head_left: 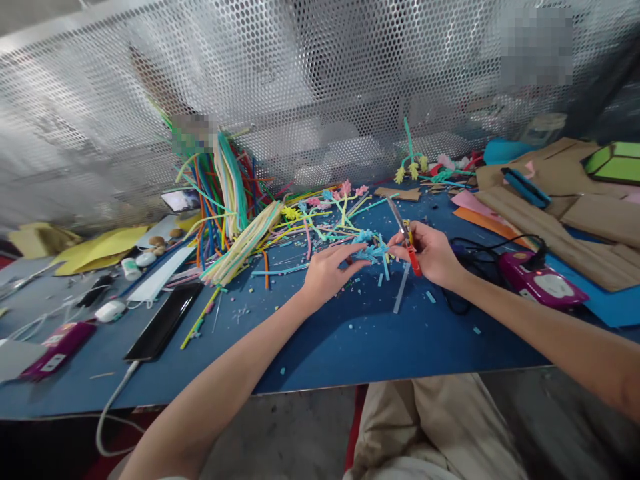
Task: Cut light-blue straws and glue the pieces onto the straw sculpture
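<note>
Between my two hands is a light-blue piece of twisted pipe cleaner with curled petal-like ends. My left hand pinches its left side between thumb and fingers. My right hand holds a pair of scissors with red and yellow handles, the blades pointing up and away. The right thumb and fingertip also touch the right end of the blue piece. Below the hands a clear thin stick lies on the blue table, among small blue clippings.
Bundled pipe cleaners stand at the back left, with loose stems and pink flowers behind my hands. A black phone on a cable lies left. A purple power strip and cardboard are right. A perforated metal screen rises behind.
</note>
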Demonstrator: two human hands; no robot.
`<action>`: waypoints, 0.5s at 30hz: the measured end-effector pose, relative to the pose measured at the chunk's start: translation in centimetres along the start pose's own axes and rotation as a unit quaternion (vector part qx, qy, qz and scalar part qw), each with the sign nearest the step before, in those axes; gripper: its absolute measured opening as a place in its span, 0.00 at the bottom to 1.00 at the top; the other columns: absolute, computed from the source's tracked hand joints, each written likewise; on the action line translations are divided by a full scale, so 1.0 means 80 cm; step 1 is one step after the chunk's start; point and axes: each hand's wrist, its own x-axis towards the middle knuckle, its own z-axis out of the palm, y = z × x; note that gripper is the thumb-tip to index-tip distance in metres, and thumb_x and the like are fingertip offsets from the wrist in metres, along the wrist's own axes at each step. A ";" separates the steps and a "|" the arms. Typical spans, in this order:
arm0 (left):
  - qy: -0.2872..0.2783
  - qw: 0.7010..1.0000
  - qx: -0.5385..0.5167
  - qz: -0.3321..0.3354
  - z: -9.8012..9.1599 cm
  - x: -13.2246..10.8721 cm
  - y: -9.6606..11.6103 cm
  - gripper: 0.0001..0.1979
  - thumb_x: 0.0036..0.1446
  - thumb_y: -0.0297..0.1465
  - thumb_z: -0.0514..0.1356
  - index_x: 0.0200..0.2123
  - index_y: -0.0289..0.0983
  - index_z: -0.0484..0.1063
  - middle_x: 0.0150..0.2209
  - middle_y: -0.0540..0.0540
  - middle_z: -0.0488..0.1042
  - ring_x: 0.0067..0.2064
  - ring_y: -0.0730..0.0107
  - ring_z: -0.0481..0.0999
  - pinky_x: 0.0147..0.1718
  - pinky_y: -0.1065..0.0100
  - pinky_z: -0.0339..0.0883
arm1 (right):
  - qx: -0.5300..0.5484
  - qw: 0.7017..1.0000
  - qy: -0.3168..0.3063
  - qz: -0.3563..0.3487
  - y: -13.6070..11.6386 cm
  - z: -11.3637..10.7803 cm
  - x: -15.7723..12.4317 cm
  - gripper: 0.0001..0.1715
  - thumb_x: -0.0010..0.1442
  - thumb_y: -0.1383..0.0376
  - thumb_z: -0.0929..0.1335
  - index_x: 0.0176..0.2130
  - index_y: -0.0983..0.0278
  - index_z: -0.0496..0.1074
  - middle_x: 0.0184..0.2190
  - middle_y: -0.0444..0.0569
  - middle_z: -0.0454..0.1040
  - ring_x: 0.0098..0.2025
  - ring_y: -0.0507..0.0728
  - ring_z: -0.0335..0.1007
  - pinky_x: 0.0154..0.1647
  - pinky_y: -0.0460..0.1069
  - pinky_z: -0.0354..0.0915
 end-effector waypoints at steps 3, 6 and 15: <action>-0.011 1.000 -0.016 0.009 0.000 0.003 0.005 0.16 0.61 0.39 0.65 0.49 0.39 0.76 0.43 0.45 0.82 0.30 0.76 0.78 0.36 0.71 0.76 | -0.002 1.000 -0.006 0.000 0.000 0.002 -0.001 0.25 0.46 0.51 0.79 0.33 0.60 0.68 0.34 0.47 0.77 0.32 0.55 0.71 0.40 0.54 0.72; -0.012 1.000 -0.009 0.022 0.000 0.005 0.009 0.14 0.61 0.39 0.66 0.47 0.38 0.77 0.45 0.44 0.81 0.35 0.73 0.80 0.40 0.69 0.77 | -0.007 1.000 -0.014 -0.001 -0.001 0.003 -0.003 0.23 0.47 0.52 0.79 0.33 0.60 0.68 0.34 0.46 0.77 0.33 0.55 0.72 0.42 0.54 0.71; -0.035 0.998 0.034 0.025 0.002 0.001 0.007 0.16 0.61 0.41 0.65 0.46 0.36 0.76 0.42 0.42 0.80 0.43 0.66 0.81 0.43 0.66 0.78 | -0.027 1.000 -0.014 0.001 -0.005 0.004 -0.006 0.23 0.47 0.51 0.79 0.33 0.60 0.70 0.32 0.46 0.76 0.34 0.56 0.71 0.42 0.54 0.72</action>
